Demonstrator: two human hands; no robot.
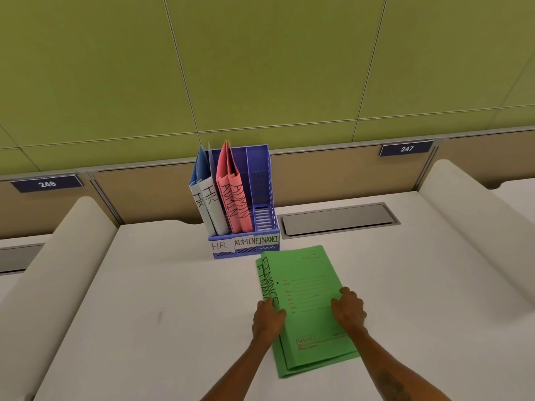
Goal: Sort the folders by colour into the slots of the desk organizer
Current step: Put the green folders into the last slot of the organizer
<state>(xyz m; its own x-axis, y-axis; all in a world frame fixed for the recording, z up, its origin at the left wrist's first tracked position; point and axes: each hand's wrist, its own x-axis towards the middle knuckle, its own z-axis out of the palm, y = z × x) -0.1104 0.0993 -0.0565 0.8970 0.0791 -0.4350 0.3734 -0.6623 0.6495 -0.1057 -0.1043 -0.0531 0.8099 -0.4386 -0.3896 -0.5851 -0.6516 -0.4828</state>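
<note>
Our left hand [267, 316] and right hand [348, 309] grip opposite edges of the two green folders [309, 285] on the bench [144, 299], probably squaring them for the empty FINANCE slot [262, 215] of the organizer [262, 157].

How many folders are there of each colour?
blue folders, standing in the HR slot: 2
pink folders, standing in the ADMIN slot: 2
green folders, lying on the desk: 2
Total: 6 folders
</note>
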